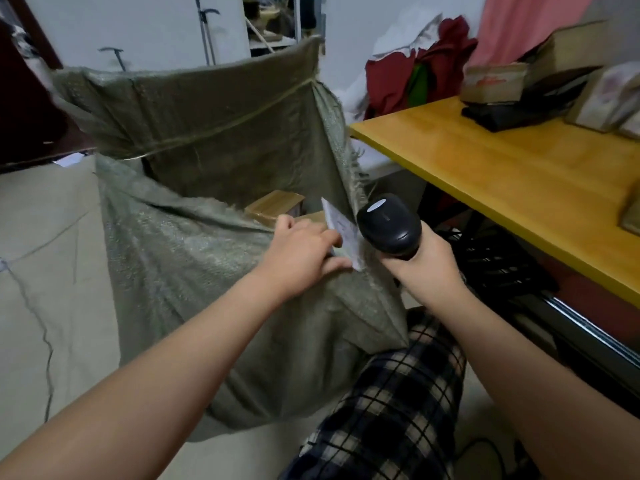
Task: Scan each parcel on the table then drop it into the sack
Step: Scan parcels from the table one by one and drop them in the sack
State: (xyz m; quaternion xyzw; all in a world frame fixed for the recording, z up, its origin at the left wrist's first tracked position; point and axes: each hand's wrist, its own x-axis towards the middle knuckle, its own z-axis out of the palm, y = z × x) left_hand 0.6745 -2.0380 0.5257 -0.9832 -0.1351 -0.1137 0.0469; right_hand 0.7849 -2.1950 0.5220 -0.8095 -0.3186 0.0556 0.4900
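At sack (207,271) rim, one parcel (338,225), one scanner (388,224)

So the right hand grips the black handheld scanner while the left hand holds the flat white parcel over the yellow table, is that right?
No: in the head view the left hand holds the flat white parcel over the grey-green woven sack, not the yellow table. The right hand does grip the black handheld scanner.
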